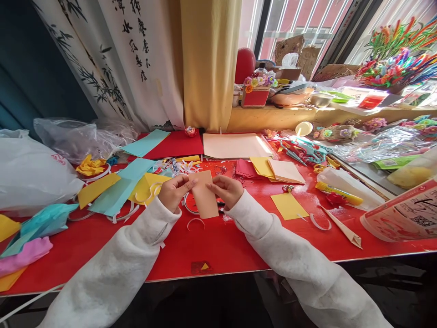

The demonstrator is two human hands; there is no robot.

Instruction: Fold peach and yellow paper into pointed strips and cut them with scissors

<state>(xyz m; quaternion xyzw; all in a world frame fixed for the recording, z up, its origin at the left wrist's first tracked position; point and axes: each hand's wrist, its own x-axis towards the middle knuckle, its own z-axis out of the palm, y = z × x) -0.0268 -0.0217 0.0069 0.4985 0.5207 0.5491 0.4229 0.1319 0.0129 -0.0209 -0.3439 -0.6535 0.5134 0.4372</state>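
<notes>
Between my hands, a small peach sheet of paper (205,199) is held up above the red table. My left hand (176,191) pinches its left edge near the top, thumb on the near face. On the opposite edge, my right hand (228,190) is closed with thumb and fingers on the paper. Behind the sheet, a round ring-shaped item (187,203) and something dark are partly covered. A thin curled paper strip (195,224) lies on the table just below it. Yellow paper (147,187) with pale curled strips is near my left hand.
Stacked red, yellow and peach papers (286,171) lie right of my hands, near a yellow sheet (289,206). A yellow glue stick (339,193), a peach paper cone (342,227) and a large printed tub (403,214) stand or lie farther right. Plastic bags (34,171) fill the left.
</notes>
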